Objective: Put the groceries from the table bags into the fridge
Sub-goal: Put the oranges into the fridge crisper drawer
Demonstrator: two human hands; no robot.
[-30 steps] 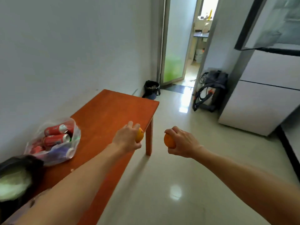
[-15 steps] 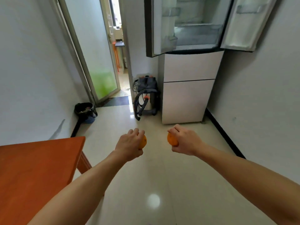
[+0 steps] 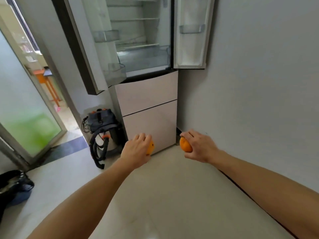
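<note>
Head: left hand (image 3: 136,150), right hand (image 3: 200,147) grip round, seemingly unpeeled oranges (image 3: 185,145) (image 3: 151,147).

Bare floor (image 3: 164,195) straight ahead, running up to the fridge (image 3: 148,94). Both upper doors swung wide, shelves (image 3: 138,44) open to reach between them. Left door (image 3: 89,40) jutting into the room (vacuum cleaner (image 3: 103,123) parked beneath it). Right door (image 3: 189,40) back beside the wall (image 3: 259,75), close on the right.

A home: an open fridge (image 3: 146,49), a vacuum cleaner (image 3: 103,131) beside it, tiled floor (image 3: 155,195), glass door (image 3: 29,118)
</note>
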